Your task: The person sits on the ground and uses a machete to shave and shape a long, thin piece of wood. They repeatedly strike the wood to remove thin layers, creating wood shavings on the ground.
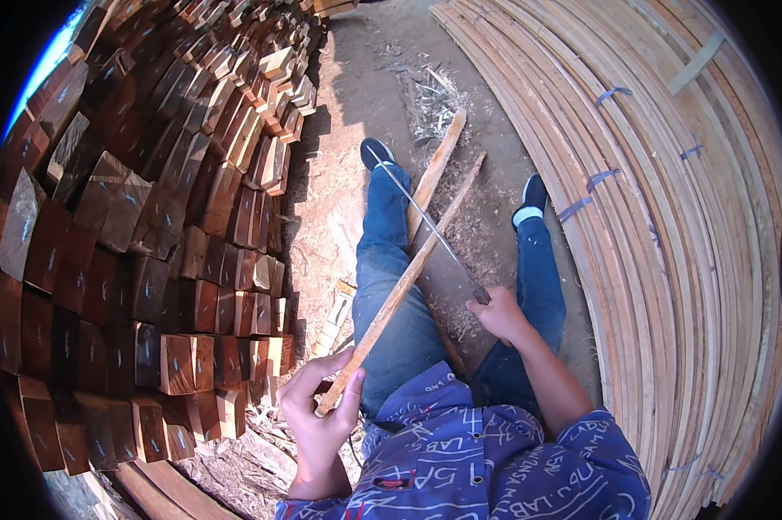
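The person wears a blue short-sleeved shirt (495,459) printed all over with pale lettering and line marks, with a small dark patch near its lower hem. Below the shirt come blue jeans (391,286), faded at the thighs. Beyond the jeans sit dark shoes (532,198) with white soles.

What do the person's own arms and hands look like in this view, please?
Both hands are bare, with no gloves, rings or watch visible: the left hand and the right hand. The forearms are uncovered too. The blue shirt has short sleeves, is printed with pale lettering and line patterns, and ends above the elbows. Blue jeans cover the legs.
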### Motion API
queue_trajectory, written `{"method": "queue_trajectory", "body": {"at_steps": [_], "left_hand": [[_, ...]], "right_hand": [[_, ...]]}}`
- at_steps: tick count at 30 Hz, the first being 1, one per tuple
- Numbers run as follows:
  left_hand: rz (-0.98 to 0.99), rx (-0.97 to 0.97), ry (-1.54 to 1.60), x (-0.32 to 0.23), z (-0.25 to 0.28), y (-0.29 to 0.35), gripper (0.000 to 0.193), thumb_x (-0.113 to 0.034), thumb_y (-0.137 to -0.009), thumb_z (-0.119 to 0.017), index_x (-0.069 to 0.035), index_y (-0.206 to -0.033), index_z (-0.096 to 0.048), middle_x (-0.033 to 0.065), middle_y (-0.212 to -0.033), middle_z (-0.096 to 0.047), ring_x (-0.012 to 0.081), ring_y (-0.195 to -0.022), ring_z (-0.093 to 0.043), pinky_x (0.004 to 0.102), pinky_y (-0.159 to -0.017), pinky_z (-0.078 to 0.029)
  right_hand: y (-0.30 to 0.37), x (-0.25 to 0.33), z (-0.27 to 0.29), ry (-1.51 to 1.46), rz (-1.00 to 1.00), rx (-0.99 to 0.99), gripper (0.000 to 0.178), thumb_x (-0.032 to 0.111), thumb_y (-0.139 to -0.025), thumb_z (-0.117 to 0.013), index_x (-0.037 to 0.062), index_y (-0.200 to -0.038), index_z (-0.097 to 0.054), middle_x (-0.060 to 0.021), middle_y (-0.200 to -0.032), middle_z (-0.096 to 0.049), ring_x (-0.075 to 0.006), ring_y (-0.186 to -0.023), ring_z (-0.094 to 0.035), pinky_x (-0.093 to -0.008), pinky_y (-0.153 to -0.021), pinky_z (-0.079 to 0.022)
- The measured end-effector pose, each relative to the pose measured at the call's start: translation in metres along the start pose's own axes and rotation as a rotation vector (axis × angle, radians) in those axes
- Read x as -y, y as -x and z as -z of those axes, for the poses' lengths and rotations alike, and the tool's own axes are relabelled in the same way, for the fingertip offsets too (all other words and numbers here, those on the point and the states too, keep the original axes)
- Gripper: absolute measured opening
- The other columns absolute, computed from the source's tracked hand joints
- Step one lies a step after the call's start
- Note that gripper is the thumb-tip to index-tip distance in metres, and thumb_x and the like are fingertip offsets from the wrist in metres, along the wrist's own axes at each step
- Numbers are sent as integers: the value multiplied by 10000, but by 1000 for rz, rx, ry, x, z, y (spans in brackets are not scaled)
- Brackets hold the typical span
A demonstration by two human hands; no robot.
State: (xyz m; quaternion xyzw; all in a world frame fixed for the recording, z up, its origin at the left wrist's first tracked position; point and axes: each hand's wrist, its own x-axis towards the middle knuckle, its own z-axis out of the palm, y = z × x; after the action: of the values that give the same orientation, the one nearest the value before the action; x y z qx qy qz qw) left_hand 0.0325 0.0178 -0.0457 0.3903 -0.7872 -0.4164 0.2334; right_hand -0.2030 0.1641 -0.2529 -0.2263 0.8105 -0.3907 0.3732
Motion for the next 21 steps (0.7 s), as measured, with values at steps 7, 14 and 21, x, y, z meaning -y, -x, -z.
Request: {"method": "queue_trajectory", "body": {"at_steps": [7, 14, 21], "left_hand": [[-71, 19, -5, -8, -6, 2, 164, 2, -777, -742, 50, -918, -674, 192, -877, -716, 205, -758, -706, 265, -670, -532], [-91, -60, -7, 6, -1, -4, 91, 29, -833, -705, 66, -904, -661, 166, -865, -699, 125, -664, -667, 208, -525, -534], [-69, -51, -69, 30, 8, 1, 107, -11, -846, -716, 67, -869, -646, 106, -752, -670, 118, -611, -653, 213, -520, -543]], "right_hand": [[40, 46, 6, 183, 112, 99, 270, 256, -789, -718, -11, -779, -677, -195, -682, -639, -369, -655, -638, -438, -614, -484], [-2, 9, -16, 150, 78, -51, 204, 213, -744, -701, 12, -773, -689, -203, -702, -649, -383, -700, -654, -450, -663, -509], [-37, -26, 1, 233, -152, 16, 237, 228, -779, -671, 14, -873, -713, -233, -795, -677, -387, -800, -679, -454, -716, -515]]}}
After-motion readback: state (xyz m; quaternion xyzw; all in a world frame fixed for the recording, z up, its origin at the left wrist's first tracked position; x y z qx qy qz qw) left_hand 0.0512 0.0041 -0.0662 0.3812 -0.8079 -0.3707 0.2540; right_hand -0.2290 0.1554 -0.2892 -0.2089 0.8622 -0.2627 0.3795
